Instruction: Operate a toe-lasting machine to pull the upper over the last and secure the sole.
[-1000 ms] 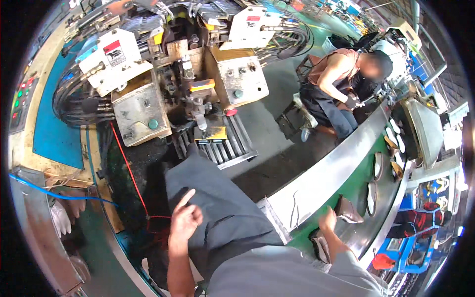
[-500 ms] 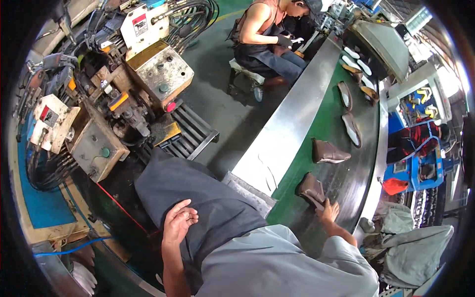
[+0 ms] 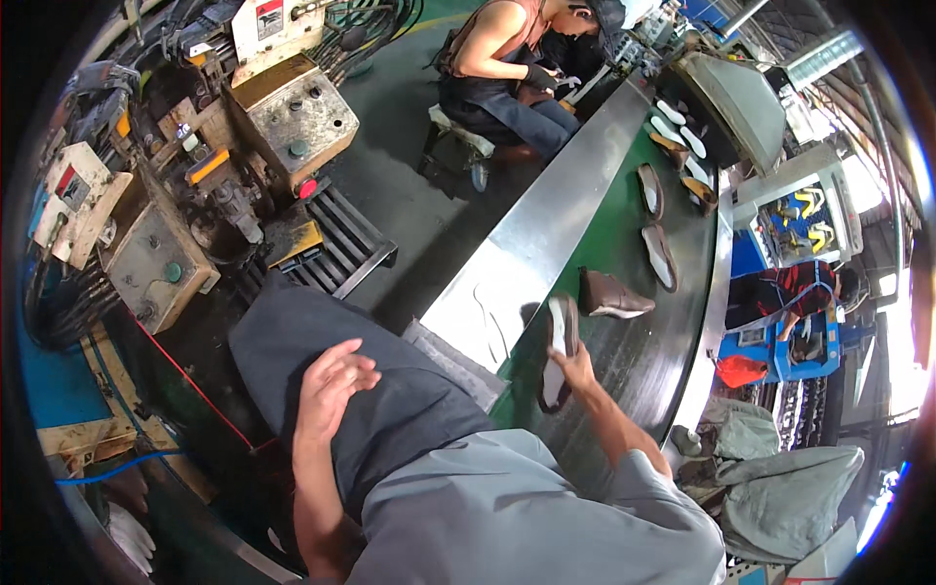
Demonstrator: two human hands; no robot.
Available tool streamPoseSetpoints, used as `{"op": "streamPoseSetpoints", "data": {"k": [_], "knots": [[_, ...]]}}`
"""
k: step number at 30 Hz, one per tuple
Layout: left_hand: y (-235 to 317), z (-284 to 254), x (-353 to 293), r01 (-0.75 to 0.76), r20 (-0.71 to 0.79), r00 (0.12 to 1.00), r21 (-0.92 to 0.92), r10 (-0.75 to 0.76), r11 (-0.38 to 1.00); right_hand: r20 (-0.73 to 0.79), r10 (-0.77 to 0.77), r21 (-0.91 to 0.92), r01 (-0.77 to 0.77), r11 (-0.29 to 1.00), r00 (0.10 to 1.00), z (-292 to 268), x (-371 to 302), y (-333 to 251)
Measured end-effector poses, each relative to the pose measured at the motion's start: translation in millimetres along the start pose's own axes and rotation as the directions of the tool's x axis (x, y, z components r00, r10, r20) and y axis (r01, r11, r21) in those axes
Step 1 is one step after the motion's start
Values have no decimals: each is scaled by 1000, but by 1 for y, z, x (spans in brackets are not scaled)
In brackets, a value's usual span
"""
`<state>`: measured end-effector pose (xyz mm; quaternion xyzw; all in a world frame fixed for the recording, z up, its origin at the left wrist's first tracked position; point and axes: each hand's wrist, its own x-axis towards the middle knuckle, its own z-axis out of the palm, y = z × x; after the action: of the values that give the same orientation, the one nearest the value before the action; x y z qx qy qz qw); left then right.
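The person's right hand grips a brown shoe, its pale underside showing, over a green-and-dark conveyor belt, while the left hand, fingers loosely curled around nothing, hangs above the dark apron on the lap. Just beyond the held piece lies another brown boot, with more footwear farther along. A co-worker sits bent forward across the metal ledge, well apart from the person's hands.
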<state>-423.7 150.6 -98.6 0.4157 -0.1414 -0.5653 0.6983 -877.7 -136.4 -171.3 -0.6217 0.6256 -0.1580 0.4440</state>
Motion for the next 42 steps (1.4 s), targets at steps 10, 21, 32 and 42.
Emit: {"op": "streamPoseSetpoints", "data": {"k": [10, 21, 32, 42], "knots": [[92, 6, 49, -411, -54, 717, 773, 695, 484, 758, -367, 199, 344, 918, 539, 214, -66, -327], [42, -98, -156, 64, -327, 374, 943, 868, 328, 996, 76, -52, 356, 933, -55, 368, -156, -312], [60, -112, -161, 73, -269, 364, 963, 892, 260, 999, 34, -10, 508, 862, -38, 375, -161, -330], [85, -16, -152, -227, -364, 695, 707, 620, 670, 810, -578, 389, 826, 407, -97, 305, -114, -330]]}}
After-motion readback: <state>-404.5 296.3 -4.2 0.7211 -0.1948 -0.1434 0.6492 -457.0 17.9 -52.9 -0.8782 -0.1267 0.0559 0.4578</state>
